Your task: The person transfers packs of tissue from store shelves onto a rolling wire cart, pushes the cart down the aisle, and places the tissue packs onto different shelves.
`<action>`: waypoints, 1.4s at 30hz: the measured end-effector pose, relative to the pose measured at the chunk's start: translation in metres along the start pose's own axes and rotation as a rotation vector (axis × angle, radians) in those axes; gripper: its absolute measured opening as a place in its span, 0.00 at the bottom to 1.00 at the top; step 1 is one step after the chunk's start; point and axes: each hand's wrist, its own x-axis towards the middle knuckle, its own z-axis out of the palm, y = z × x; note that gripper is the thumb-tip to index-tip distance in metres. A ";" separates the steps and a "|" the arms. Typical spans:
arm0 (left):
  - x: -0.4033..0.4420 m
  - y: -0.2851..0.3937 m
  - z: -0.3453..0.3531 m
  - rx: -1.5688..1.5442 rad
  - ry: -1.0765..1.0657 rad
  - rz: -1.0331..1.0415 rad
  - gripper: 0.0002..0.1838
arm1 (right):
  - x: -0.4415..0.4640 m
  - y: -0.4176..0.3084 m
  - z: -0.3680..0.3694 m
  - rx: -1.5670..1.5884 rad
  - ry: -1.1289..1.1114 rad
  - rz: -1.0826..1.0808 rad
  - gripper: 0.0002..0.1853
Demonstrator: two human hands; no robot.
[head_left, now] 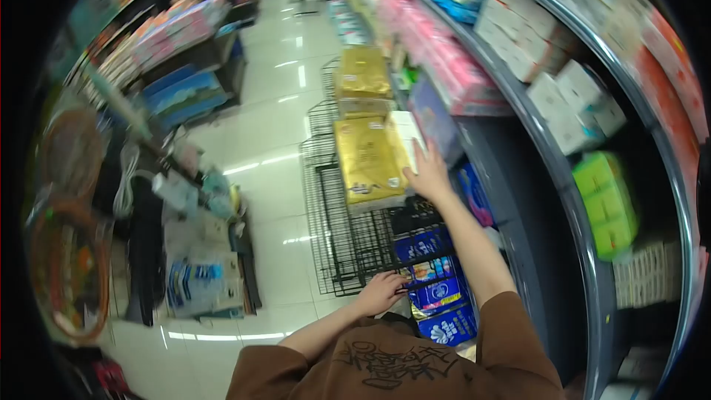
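Observation:
My right hand (428,170) lies with its fingers spread on a white pack (404,137), beside a large gold pack (366,157) on the black wire rack (326,215). Another gold pack (363,72) sits farther along. Lower down, my left hand (383,291) rests at the rack's near edge, its fingers over the wire; whether they grip it is hard to tell. Blue packs (441,295) lie beneath and beside the wire, to the right of my left hand.
Grey shelves (518,207) run along the right, holding pink packs (444,52), white packs (563,111) and a green pack (605,205). Across the tiled aisle (274,126) on the left stand a blue-fronted display (185,96), a round-framed item (70,274) and other goods.

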 end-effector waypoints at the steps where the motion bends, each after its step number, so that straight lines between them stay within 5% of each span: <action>1: 0.006 -0.005 0.002 0.013 0.002 0.035 0.20 | -0.018 -0.016 -0.023 0.113 0.115 -0.022 0.32; 2: 0.009 -0.007 -0.001 -0.009 -0.026 0.065 0.23 | -0.039 -0.021 -0.044 0.363 0.148 0.000 0.27; 7: 0.016 0.016 -0.012 -0.136 -0.090 0.100 0.25 | -0.176 -0.007 -0.173 0.414 0.305 0.122 0.19; 12: 0.040 0.072 -0.024 -0.207 0.063 0.246 0.25 | -0.285 0.058 -0.324 -0.110 0.941 0.611 0.07; 15: 0.057 0.104 -0.026 -0.158 0.057 0.407 0.25 | -0.339 0.108 -0.391 -0.436 1.111 0.692 0.18; 20: 0.060 0.128 -0.005 -0.331 -0.064 0.481 0.20 | -0.324 0.143 -0.453 -0.966 1.007 0.730 0.39; 23: 0.054 0.132 0.006 -0.391 -0.108 0.475 0.19 | -0.308 0.183 -0.467 -1.075 0.902 0.909 0.44; 24: 0.051 0.135 0.007 -0.416 -0.121 0.480 0.19 | -0.301 0.187 -0.468 -1.128 0.704 1.102 0.51; 28: 0.040 0.130 0.002 -0.396 -0.124 0.482 0.19 | -0.282 0.183 -0.483 -1.252 0.340 1.147 0.51; 35: 0.021 0.099 -0.012 -0.437 -0.046 0.319 0.20 | -0.281 0.181 -0.491 -1.265 0.110 0.597 0.50; 42: 0.019 0.094 -0.014 -0.423 -0.045 0.316 0.20 | -0.300 0.213 -0.499 -1.301 0.030 0.756 0.45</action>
